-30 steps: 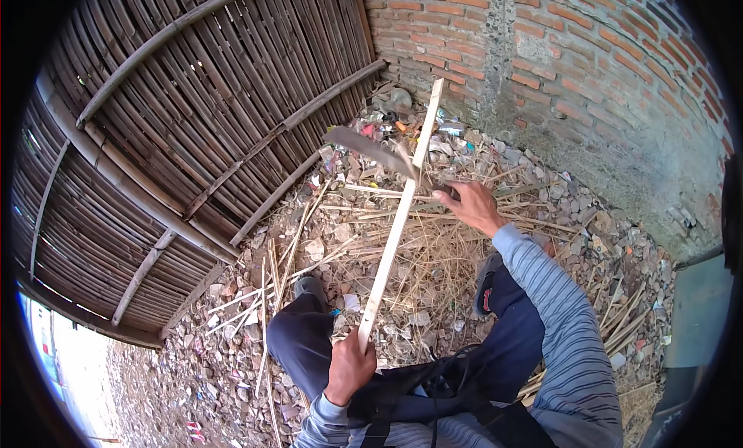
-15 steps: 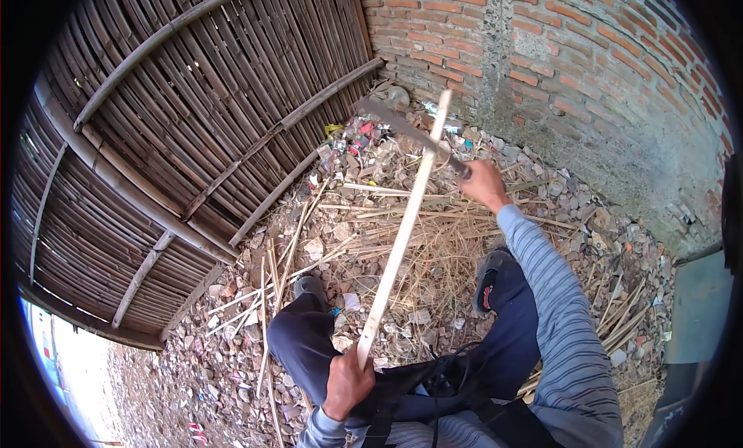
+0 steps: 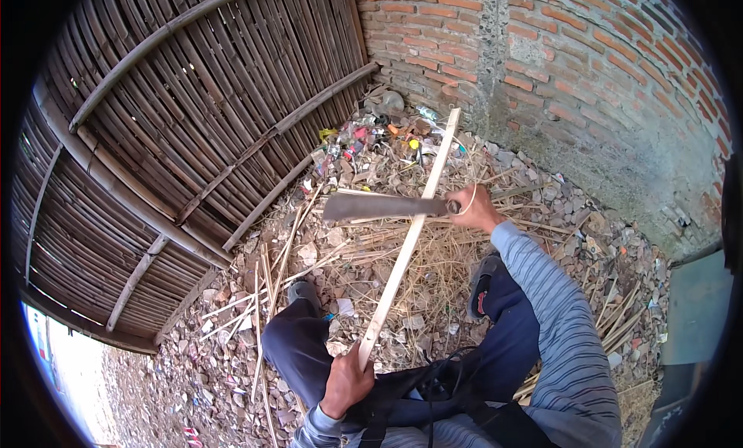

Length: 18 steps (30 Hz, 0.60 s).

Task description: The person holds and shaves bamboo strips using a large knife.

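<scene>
My left hand (image 3: 348,379) is closed round the near end of a long pale strip of bamboo (image 3: 397,279), low between my knees. The strip slants up and away to the right, its far end in front of the brick wall. In my right hand (image 3: 474,206) is the handle of a machete (image 3: 379,207), its wide dark blade pointing left and lying across the strip. Whether the blade rests on the bamboo or cuts into it I cannot tell. A thin pale shaving curls up beside my right hand.
Cut bamboo strips (image 3: 284,251) and a heap of fine shavings (image 3: 445,254) lie on the rubble between and around my feet. A slatted bamboo wall (image 3: 186,107) rises at left, a brick wall (image 3: 588,84) at far right. Litter (image 3: 360,142) fills the corner.
My right hand has drawn the machete nearer along the strip, and the blade has swung from slanting far-left to nearly level. A thin shaving now curls by that hand. My left hand keeps its grip.
</scene>
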Available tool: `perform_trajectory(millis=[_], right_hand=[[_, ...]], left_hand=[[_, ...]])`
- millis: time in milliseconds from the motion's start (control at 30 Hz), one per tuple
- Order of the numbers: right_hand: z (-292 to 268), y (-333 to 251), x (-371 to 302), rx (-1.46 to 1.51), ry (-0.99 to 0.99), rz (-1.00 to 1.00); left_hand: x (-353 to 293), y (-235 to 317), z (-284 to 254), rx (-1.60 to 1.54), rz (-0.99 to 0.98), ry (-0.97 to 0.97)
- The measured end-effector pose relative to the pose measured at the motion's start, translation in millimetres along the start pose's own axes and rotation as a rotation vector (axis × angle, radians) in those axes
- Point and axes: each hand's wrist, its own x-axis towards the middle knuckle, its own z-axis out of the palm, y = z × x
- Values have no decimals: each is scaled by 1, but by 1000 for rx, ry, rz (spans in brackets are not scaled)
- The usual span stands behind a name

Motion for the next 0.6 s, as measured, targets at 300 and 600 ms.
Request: perform_trajectory(millis=[300, 600], right_hand=[[14, 117, -12, 180, 186, 698], [-2, 42, 13, 931, 237, 842]], left_hand=[[-62, -7, -31, -59, -95, -121], [-8, 3, -30, -142, -41, -15]])
